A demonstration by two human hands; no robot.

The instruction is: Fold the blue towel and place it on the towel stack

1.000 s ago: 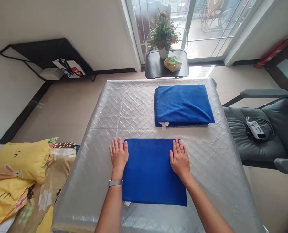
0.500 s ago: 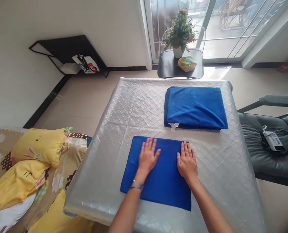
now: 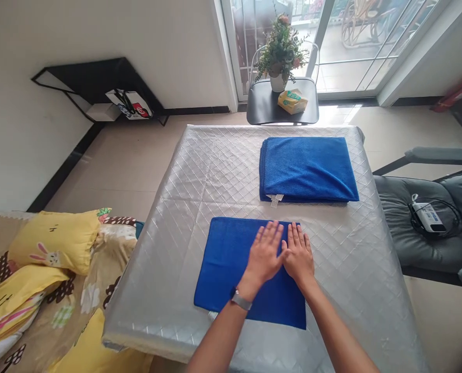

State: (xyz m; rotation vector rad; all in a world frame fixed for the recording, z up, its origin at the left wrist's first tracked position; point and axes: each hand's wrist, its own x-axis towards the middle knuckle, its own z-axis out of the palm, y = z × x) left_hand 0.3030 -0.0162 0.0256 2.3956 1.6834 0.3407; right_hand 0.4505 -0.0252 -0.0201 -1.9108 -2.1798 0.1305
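A folded blue towel (image 3: 231,264) lies flat near the front of the silver quilted table (image 3: 199,181). Both my hands rest flat on its right part, fingers stretched out. My left hand (image 3: 265,255) lies angled toward the right and touches my right hand (image 3: 298,255), which lies at the towel's right edge. Neither hand holds anything. A watch sits on my left wrist. A second folded blue towel (image 3: 306,168), thicker, lies at the table's far right with a white tag at its front edge.
A dark chair (image 3: 283,106) behind the table carries a potted plant (image 3: 279,54) and a yellow tissue pack (image 3: 292,101). A grey armchair (image 3: 429,228) with a cabled device stands at the right. Yellow pillows (image 3: 52,243) lie on bedding at the left. A black shelf stands by the wall.
My left hand has slid rightward across the near towel, from its left edge to beside my right hand. The right hand has stayed at the right edge. The view has shifted slightly.
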